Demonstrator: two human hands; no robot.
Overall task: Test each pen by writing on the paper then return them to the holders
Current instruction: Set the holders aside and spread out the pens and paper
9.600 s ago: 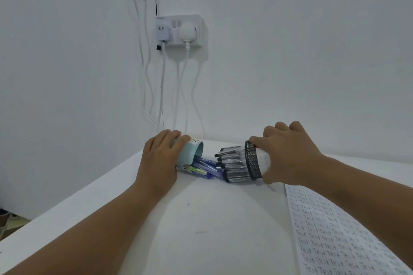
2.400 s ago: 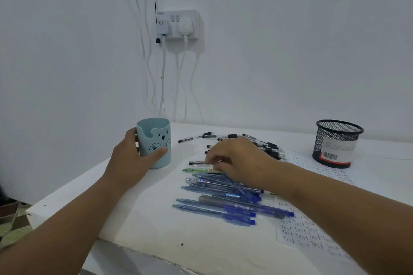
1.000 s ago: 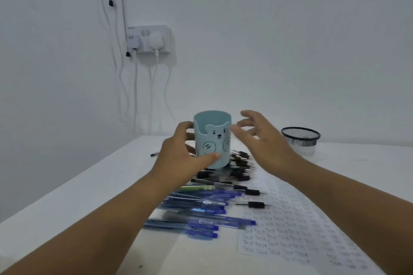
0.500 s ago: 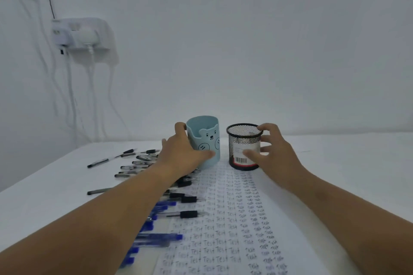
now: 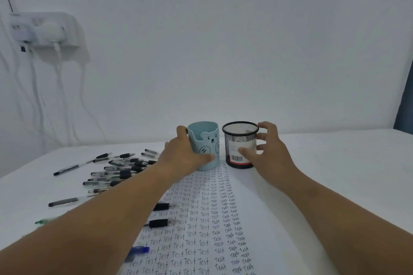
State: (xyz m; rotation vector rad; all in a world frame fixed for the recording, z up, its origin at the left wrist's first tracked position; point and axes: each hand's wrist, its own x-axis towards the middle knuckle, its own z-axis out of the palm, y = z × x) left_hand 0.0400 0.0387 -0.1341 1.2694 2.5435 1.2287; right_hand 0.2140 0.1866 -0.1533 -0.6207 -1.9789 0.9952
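Note:
A light-blue bear-faced holder (image 5: 206, 140) stands upright at the far end of the paper (image 5: 201, 225), which is filled with rows of the word "Test". My left hand (image 5: 181, 156) grips this holder from its left side. Right beside it stands a black mesh holder (image 5: 240, 140) with a barcode label; my right hand (image 5: 266, 152) holds it with fingers curled round its right side. Both holders look empty. Several black pens (image 5: 118, 169) lie scattered on the table to the left. A blue pen (image 5: 139, 250) pokes out under my left forearm.
The white table (image 5: 335, 174) meets a white wall behind the holders. A wall socket (image 5: 44, 29) with plugs and hanging cables sits at the upper left. A dark blue edge (image 5: 405, 105) shows at the far right.
My left hand carried the blue holder from the left over to the top of the paper, next to the mesh holder. My right hand has closed round the mesh holder.

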